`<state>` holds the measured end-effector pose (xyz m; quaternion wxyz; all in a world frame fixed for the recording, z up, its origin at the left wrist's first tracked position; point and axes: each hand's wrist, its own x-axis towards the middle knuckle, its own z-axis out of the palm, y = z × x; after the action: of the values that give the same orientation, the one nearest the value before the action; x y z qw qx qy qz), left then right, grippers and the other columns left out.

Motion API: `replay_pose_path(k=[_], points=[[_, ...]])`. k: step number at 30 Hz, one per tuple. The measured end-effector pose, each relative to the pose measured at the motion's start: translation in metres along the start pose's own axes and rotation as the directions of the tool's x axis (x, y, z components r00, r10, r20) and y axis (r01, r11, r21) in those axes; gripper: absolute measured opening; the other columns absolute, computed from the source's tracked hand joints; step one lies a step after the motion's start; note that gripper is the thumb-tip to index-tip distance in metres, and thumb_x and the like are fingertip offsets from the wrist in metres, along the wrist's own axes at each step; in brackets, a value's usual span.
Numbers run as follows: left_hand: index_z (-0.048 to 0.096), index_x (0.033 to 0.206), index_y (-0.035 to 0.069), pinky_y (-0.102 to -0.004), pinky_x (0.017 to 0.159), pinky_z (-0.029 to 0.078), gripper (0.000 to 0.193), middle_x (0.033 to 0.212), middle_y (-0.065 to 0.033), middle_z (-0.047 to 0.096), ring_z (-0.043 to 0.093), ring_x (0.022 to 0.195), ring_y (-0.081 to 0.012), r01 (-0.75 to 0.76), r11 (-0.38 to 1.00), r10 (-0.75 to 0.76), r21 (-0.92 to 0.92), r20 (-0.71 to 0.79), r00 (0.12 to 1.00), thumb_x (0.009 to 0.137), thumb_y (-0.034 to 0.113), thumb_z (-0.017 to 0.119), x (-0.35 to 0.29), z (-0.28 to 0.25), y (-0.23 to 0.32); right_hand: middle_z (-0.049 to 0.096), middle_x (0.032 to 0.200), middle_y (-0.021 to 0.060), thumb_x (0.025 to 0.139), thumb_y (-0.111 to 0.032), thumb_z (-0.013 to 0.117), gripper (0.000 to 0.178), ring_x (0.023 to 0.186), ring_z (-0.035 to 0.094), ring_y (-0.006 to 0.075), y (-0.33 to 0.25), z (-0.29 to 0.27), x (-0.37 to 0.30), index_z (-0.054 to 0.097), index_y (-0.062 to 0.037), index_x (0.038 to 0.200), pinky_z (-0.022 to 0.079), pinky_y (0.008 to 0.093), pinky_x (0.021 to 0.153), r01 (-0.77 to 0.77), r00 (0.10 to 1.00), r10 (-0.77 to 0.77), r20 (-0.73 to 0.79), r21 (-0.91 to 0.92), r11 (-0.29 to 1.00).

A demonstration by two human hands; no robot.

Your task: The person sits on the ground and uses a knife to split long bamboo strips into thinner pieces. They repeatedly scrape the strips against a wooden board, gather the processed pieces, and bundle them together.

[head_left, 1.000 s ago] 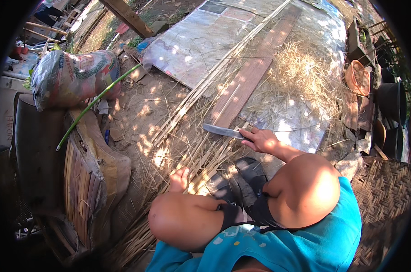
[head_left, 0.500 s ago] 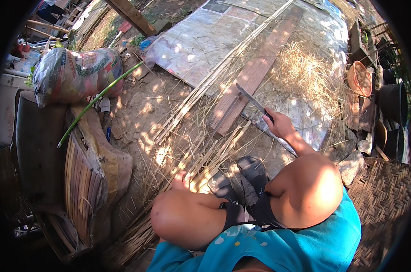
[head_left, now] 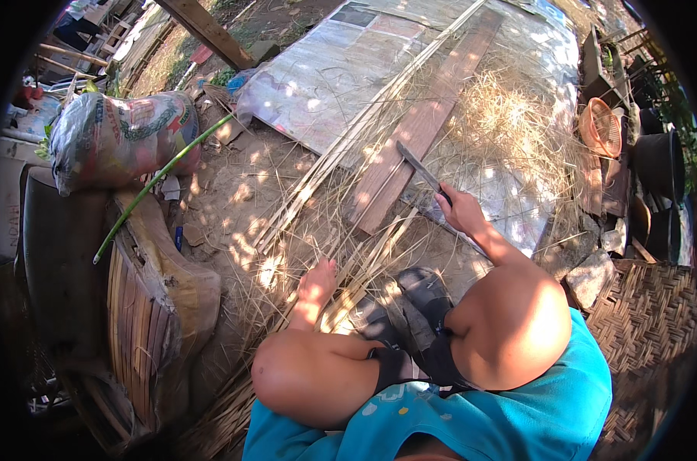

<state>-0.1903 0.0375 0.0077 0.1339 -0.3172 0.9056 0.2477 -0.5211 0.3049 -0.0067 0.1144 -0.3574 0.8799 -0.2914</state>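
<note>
My right hand [head_left: 462, 210] is closed round the dark handle of a knife [head_left: 419, 167]. Its blade lies over a long brown wooden plank [head_left: 429, 115], pointing up and left. Beyond my left knee, my left hand [head_left: 317, 282] is closed on what looks like a thin bamboo strip, running toward the plank's near end; the fingers hide most of the grip. Pale split strips [head_left: 379, 257] lie on the ground beside that hand. Longer strips [head_left: 341, 154] stretch along the plank's left side.
Curly shavings [head_left: 502, 115] are heaped on a worn sheet [head_left: 302, 100] right of the plank. At left, a stuffed sack [head_left: 125, 138], a green stalk [head_left: 160, 177] and a wooden block [head_left: 187, 284] stand close. An orange basket [head_left: 600, 127] and a woven mat [head_left: 648, 330] are at right.
My left hand has moved forward from behind the knee, toward the plank. The knife stays over the plank in my right hand, and the whole view has shifted slightly.
</note>
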Motion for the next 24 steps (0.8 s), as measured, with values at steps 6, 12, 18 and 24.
replay_pose_path(k=[6, 12, 18, 24], points=[[0.051, 0.11, 0.007, -0.0632, 0.065, 0.05, 0.038, 0.072, -0.0312, 0.065, 0.065, 0.071, -0.054, 0.015, 1.0, -0.015, 0.022, -0.016, 1.0, 0.108, 0.042, 0.036, -0.014, 0.006, -0.016, 0.068, 0.091, 0.0245, 0.101, -0.043, 0.056, 0.045, 0.08, 0.068, 0.0457, -0.058, 0.01, -0.03, 0.056, -0.0164, 0.137, 0.055, 0.0545, 0.069, 0.237, 0.932, -0.192, 0.308, -0.115, 0.965], [0.06, 0.087, 0.004, -0.0471, 0.053, 0.049, 0.03, 0.063, -0.0185, 0.063, 0.064, 0.056, -0.0356, -0.144, 0.973, 0.074, -0.18, -0.345, 0.936, 0.1, 0.031, 0.063, -0.026, 0.024, -0.03, 0.068, 0.084, 0.03, 0.101, -0.041, 0.057, 0.045, 0.083, 0.069, 0.046, -0.002, -0.001, 0.017, 0.06, -0.0098, 0.134, 0.054, 0.0547, 0.075, -0.084, 0.996, 0.084, -0.038, -0.008, 0.996], [0.062, 0.091, 0.0, -0.0295, 0.057, 0.042, 0.033, 0.062, -0.0043, 0.057, 0.049, 0.058, -0.0092, 0.069, 0.707, -0.045, -0.704, 0.053, 0.998, 0.1, 0.031, 0.067, -0.052, 0.006, 0.015, 0.07, 0.109, 0.025, 0.101, -0.041, 0.058, 0.051, 0.091, 0.07, 0.0415, 0.011, -0.001, 0.017, 0.058, -0.0076, 0.139, 0.055, 0.0493, 0.082, -0.028, 0.999, 0.02, -0.034, -0.257, 0.966], [0.066, 0.094, 0.003, -0.0249, 0.057, 0.041, 0.027, 0.065, 0.0022, 0.059, 0.052, 0.06, -0.0052, 0.121, 0.644, -0.08, -0.755, 0.09, 0.993, 0.097, 0.029, 0.071, -0.085, 0.002, 0.037, 0.072, 0.098, 0.0187, 0.098, -0.034, 0.065, 0.039, 0.088, 0.071, 0.0288, -0.085, -0.036, 0.052, 0.066, -0.0029, 0.122, 0.055, 0.0395, 0.076, -0.081, 0.971, 0.194, -0.142, 0.565, 0.821]])
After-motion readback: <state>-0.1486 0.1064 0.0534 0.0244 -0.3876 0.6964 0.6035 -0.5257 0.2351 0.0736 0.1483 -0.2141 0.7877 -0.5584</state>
